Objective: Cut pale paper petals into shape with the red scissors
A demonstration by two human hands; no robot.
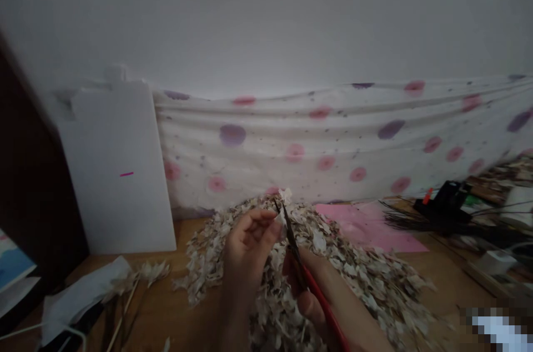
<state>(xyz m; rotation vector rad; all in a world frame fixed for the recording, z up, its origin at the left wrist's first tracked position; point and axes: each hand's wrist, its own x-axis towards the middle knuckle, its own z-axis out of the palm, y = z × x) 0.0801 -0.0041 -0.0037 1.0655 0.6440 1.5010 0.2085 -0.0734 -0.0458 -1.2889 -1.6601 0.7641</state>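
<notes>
Being pinched mid-frame by the fingers of the left hand [250,235] is a pale flake [282,226], maybe not finished; red-handled scissors [312,285] are gripped by the right hand [320,268]. How much of the pile [358,271], lower middle, is done cannot be told.

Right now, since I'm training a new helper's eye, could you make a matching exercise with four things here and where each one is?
1. Scissors
2. Pale scrap
3. White board
4. Pink sheet

A. Standing left of the cloth
B. Held in the right hand
C. Lying on the table
D. Held in the left hand

Pairs: 1-B, 2-D, 3-A, 4-C
</notes>
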